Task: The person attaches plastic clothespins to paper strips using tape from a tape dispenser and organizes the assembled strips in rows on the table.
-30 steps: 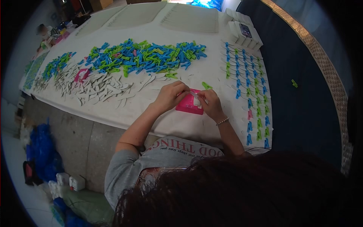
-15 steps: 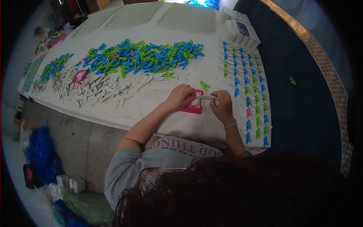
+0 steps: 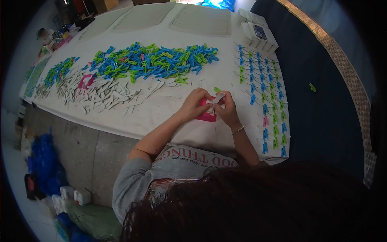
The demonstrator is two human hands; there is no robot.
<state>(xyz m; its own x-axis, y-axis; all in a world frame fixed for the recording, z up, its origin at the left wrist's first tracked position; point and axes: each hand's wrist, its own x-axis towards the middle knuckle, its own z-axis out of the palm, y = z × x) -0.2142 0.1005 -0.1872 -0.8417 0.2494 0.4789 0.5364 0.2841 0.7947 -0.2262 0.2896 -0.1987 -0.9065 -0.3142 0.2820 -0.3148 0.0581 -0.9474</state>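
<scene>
On the far left a co-worker (image 3: 47, 37) sits at the far side of the desk (image 3: 161, 126), near a small heap of blue and green clips (image 3: 61, 69). Next comes a wide scatter of loose pale strips (image 3: 108, 96) with no clips on them, a pink holder (image 3: 85, 82) among them, and behind it the large heap of clips (image 3: 145, 60), mostly blue and green; much material here is plainly unused. Flat sheets of strips (image 3: 200, 20) lie at the back. In front of the wearer, the left hand (image 3: 195, 105) has its thumb and fingertips drawn together on one end of a white strip (image 3: 220, 97), over a pink tray (image 3: 207, 117). The right hand (image 3: 227, 111) pinches the same strip, which bends up in a curve between the fingers; no clip shows on it, so this piece looks unfinished. A single green clip (image 3: 217, 89) lies just beyond the hands. To the right, clipped strips (image 3: 263, 87) stand in several lines and look done, though the leftmost lines stop well short of the near edge. Behind them a phone (image 3: 259, 32) rests on stacked white bundles (image 3: 246, 35), and farthest right one green clip (image 3: 312, 87) lies apart on dark cloth (image 3: 322, 121).
</scene>
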